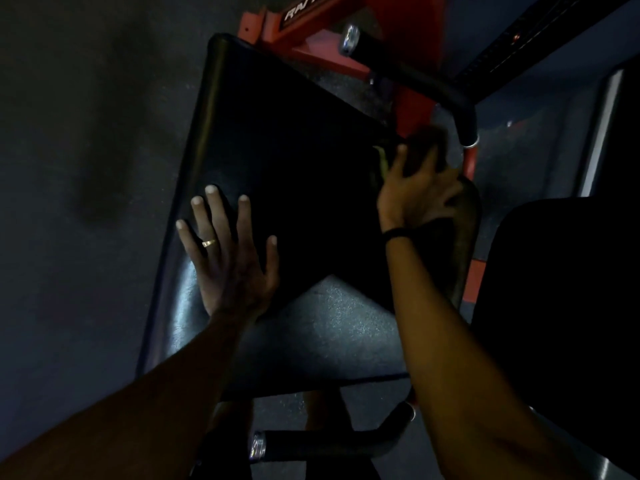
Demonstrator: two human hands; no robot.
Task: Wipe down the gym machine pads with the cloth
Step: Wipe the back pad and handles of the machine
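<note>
Two hands on big black pad [277, 161]: left hand [228, 251] flat with fingers spread, right hand [415, 192] gripping cloth [426, 147] mid-right of frame, could slip off edge.

Left hand [227, 251] flat, fingers splayed — right hand [417, 192] curled, gripping.

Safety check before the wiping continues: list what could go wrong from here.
1. The right hand holds the cloth at the pad's far edge, close to the black handle; knuckles could strike it.
2. The left hand lies flat on the glossy pad; it might slip if leaned on.
3. Dim light could hide missed patches.
</note>
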